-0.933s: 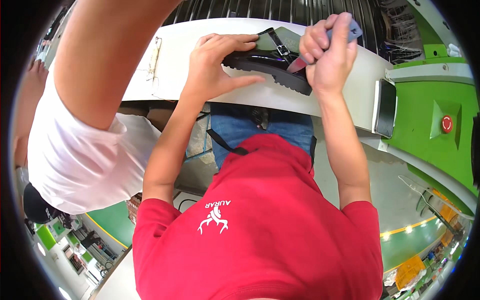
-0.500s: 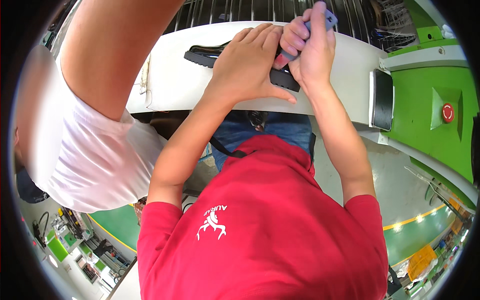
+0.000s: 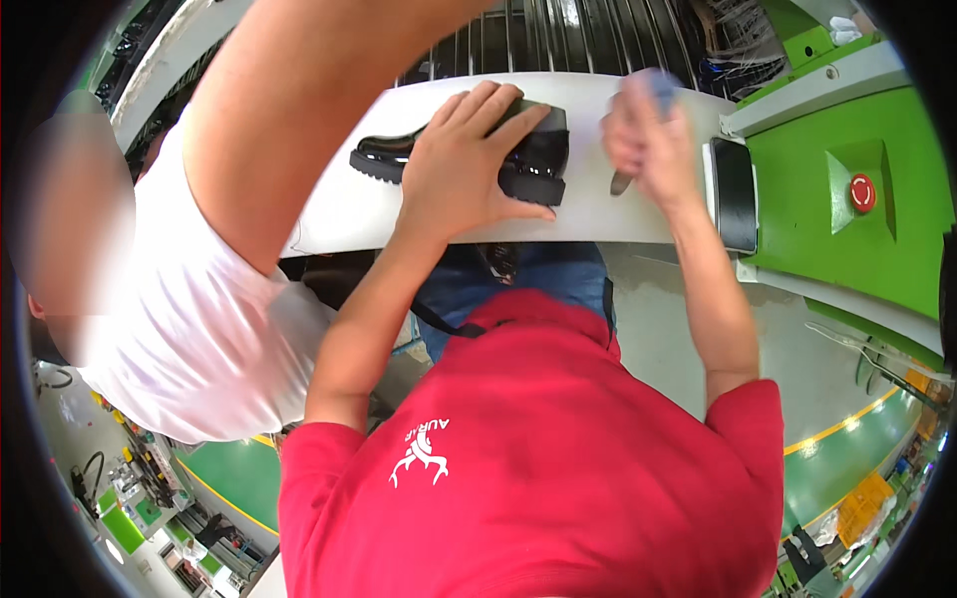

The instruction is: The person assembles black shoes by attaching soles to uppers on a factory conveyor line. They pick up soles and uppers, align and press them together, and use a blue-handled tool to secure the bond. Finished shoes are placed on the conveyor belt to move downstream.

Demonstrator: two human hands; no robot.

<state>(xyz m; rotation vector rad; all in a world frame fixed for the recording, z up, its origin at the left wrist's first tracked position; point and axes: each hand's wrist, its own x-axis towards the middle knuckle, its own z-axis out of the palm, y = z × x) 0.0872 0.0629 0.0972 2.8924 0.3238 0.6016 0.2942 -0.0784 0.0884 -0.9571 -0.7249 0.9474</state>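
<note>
A glossy black shoe (image 3: 543, 149) with a thick ridged sole lies on the white tabletop (image 3: 344, 214), toe to the left. My left hand (image 3: 459, 164) grips it across the middle, fingers spread over the upper and thumb along the near edge of the sole. To the right of the shoe and apart from it, my right hand (image 3: 653, 145) is closed round a blue-handled tool (image 3: 662, 88). Motion blurs this hand and the handle. A narrow dark tip (image 3: 620, 183) sticks out below the fist; its kind I cannot make out.
Another person's bare arm (image 3: 299, 110) and white sleeve (image 3: 214, 329) reach across on the left. A black pad (image 3: 735, 194) lies at the table's right end, beside a green machine (image 3: 797, 229) with a red stop button (image 3: 863, 193). Metal rollers (image 3: 558, 40) run behind the table.
My right hand has lifted the tool off the heel and moved right, baring the shoe's back. My left hand stays on the shoe. The other person's arm has swung right; the whole view has shifted slightly.
</note>
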